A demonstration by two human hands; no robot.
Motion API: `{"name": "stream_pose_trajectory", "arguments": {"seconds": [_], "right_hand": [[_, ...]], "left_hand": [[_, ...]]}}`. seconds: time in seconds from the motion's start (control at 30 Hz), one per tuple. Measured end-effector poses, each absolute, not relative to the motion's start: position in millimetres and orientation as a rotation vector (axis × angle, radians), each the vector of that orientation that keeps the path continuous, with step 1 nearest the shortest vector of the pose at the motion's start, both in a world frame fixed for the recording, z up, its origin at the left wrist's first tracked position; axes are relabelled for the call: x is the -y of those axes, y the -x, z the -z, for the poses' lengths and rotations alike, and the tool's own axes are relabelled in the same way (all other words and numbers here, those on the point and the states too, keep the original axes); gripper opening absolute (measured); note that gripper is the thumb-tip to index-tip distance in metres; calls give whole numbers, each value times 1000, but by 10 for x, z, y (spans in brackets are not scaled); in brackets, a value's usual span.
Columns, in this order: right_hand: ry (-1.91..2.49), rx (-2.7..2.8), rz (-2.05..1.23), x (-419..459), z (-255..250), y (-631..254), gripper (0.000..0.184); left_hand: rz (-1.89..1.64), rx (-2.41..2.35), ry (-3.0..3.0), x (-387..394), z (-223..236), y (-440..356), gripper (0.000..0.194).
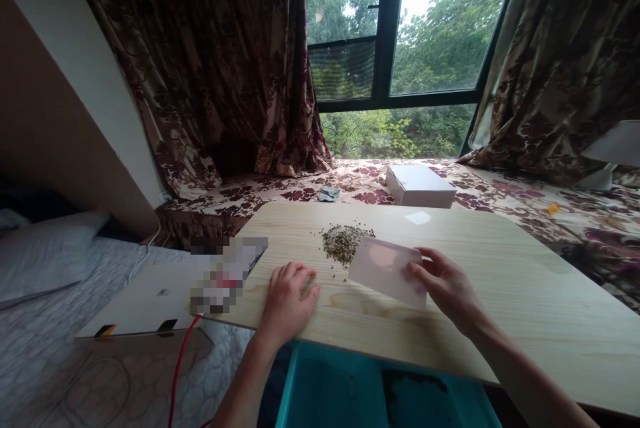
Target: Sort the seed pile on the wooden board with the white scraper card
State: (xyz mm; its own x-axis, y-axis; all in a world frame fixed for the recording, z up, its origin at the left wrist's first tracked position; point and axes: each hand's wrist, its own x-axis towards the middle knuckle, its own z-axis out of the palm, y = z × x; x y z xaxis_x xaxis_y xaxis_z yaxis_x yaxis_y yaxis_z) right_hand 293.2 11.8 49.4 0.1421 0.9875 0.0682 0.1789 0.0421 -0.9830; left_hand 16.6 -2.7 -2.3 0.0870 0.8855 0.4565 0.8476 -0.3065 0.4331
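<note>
My right hand (443, 278) pinches the right edge of a thin, translucent plastic sheet (383, 270). The sheet is tilted, and its left end reaches the edge of a pile of small greenish-brown grains (345, 245), perhaps beans or seeds. Whitish bits show in the pile's upper part, and a few grains lie loose around it. Left of the sheet, my left hand (291, 301) rests palm down on the light wooden tabletop (465, 241), fingers loosely laid out and holding nothing.
A white piece (418, 218) lies near the table's far edge. Behind stands a white box (421, 186) on the flowered window seat, with a crumpled grey cloth (329, 194) beside it. Below the near edge is a turquoise bin (335, 388). A red cable (181, 361) hangs at left.
</note>
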Motion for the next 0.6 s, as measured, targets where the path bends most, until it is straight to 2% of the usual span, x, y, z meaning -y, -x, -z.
{"name": "stream_pose_trajectory", "arguments": {"seconds": [0.23, 0.6], "right_hand": [[1359, 1321, -963, -169, -427, -2847, 27], [1273, 1325, -977, -272, -513, -2774, 38]], "left_hand": [[-1033, -1820, -2271, 22, 32, -166, 19], [-1043, -1817, -2272, 29, 11, -175, 19]]}}
